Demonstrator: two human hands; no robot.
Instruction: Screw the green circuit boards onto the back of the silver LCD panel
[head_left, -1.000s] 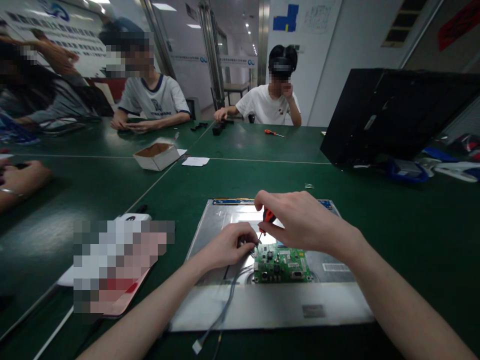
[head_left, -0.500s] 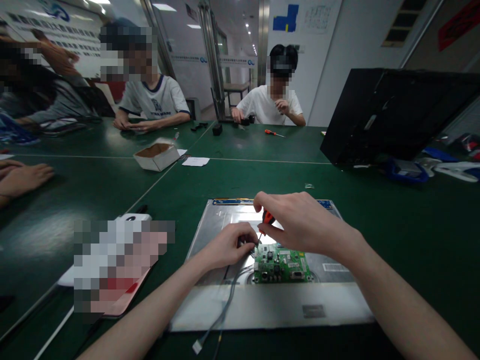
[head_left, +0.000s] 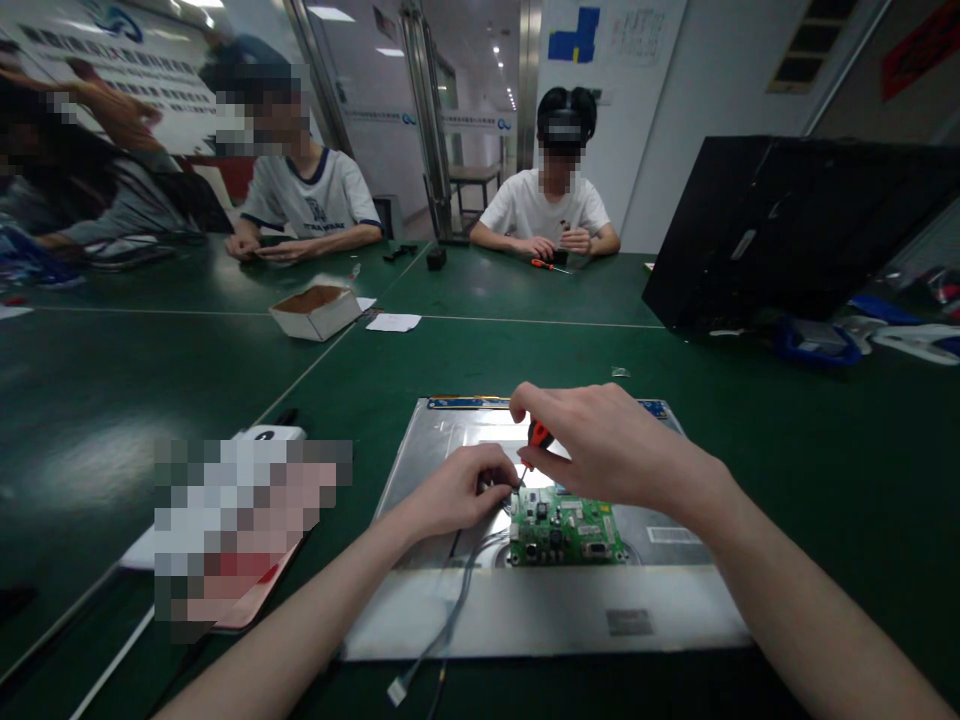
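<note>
At the center of a green surface, a person's right hand reaches in from four o'clock, its fingers curled around a red-and-black screwdriver that slants down to the upper-left corner of a green circuit board lying on a flat metal panel. The left hand, from eight o'clock, bends its fingers beside the screwdriver's tip, though whether they grip anything is unclear; grey cables trail from the board's left side toward seven o'clock, ending in a white connector.

One green circuit board, two screwdrivers, one open box
</note>
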